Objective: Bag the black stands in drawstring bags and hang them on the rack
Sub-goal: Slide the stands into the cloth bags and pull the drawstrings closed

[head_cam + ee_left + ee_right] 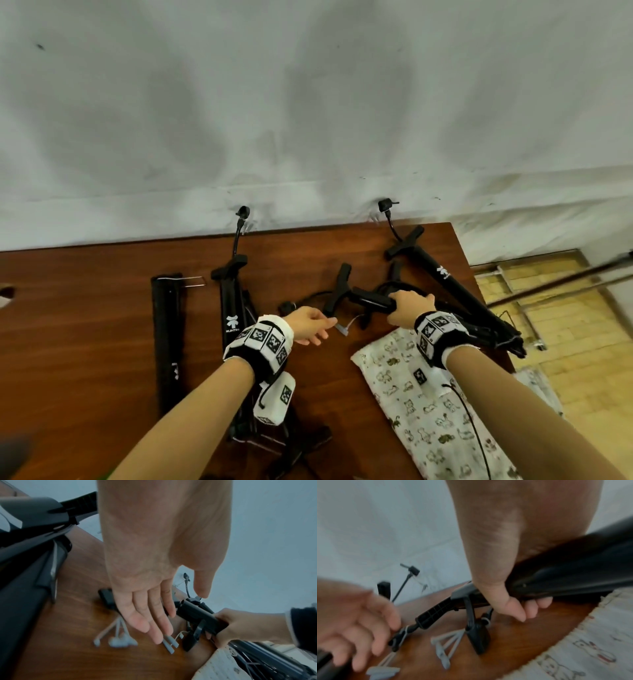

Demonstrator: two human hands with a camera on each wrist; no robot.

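Observation:
A folded black stand (363,299) lies mid-table, and my right hand (409,305) grips its tube just behind the T-shaped head (339,289). The right wrist view shows that hand's fingers (530,608) curled under the stand's tube (573,577). My left hand (310,325) is beside it, fingers straight and holding nothing, its fingertips (161,632) over white cord ends (169,642) on the wood. A white drawstring bag (428,404) with a cartoon print lies flat under my right forearm. No rack is in view.
Two more black stands lie on the brown table (85,325), one to the left (233,308) and one at the right edge (452,284). A flat black bar (166,335) sits further left. A white wall backs the table, and yellow floor (565,342) lies beyond its right edge.

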